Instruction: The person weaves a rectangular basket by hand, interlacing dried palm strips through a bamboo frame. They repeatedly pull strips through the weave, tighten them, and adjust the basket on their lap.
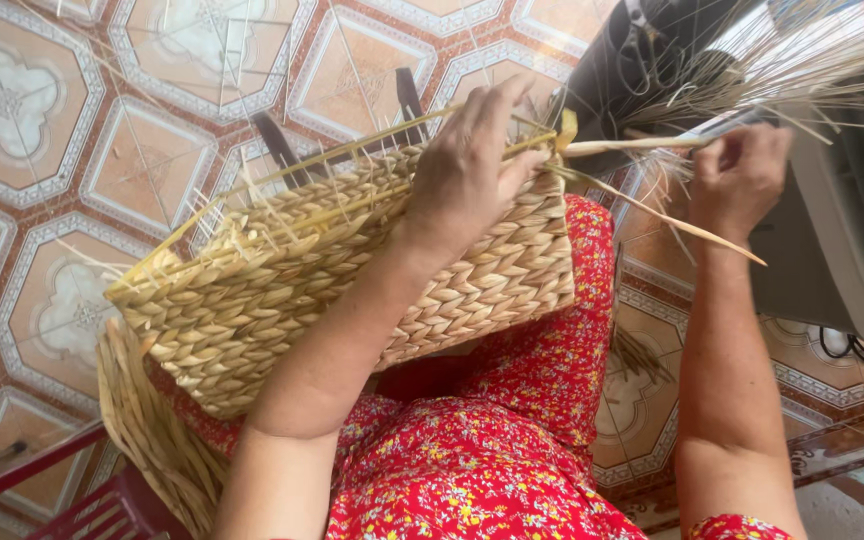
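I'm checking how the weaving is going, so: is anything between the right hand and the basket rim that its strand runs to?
Nothing visible blocks it. The right hand grips a pale strand that runs straight to the basket rim, where the left hand presses. Only loose straw fans out above the right hand.

You have no packages, labels, signs or screens before you here. Nothing you see carries print or a display.
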